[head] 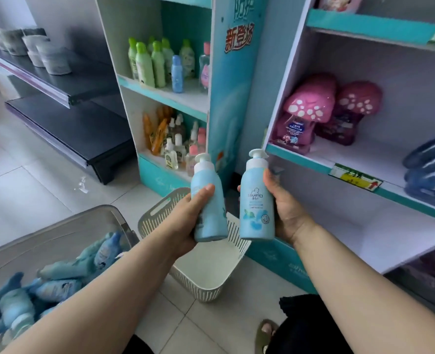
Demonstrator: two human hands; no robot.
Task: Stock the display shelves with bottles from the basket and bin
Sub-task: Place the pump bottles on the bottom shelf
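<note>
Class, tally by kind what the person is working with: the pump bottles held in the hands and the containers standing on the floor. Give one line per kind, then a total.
Light blue pump bottles: 2 (left bottle in the left hand, right bottle in the right hand)
White slotted basket: 1
Clear plastic bin: 1
Total: 4

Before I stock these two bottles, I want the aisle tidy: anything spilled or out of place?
A whitish smear lies on the floor tile near the dark shelf base; spill or scrap, I cannot tell.
</note>
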